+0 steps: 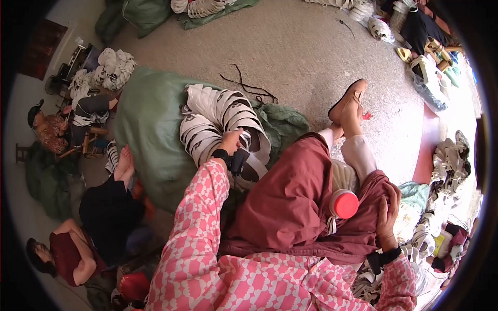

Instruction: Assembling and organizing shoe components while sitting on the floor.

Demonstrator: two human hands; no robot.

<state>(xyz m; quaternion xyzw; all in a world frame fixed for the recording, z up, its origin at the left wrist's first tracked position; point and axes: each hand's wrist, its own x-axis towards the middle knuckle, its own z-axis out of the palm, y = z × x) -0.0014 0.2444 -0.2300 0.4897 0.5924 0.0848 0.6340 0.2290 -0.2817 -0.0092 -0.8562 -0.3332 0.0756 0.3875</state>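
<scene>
My left hand (231, 141) reaches onto a bundle of white and grey shoe uppers (210, 111), nested one in another in curved rows. Its fingers are curled at the edge of an upper at the bundle's right side, and the fingertips are partly hidden. The bundle lies on a big green sack (150, 119). My right hand (388, 213) lies on my right knee over the dark red cloth (290, 202), fingers stretched out and holding nothing. Between my legs stands a clear plastic jar with a red lid (346, 203), white cords beside it.
Black laces (251, 88) lie on the floor beyond the sack. Piles of shoes (448, 166) line the right side. Two people sit at the left, one in a dark red top (72, 249); another person sits at the far right. More white uppers (111, 67) are heaped at the far left.
</scene>
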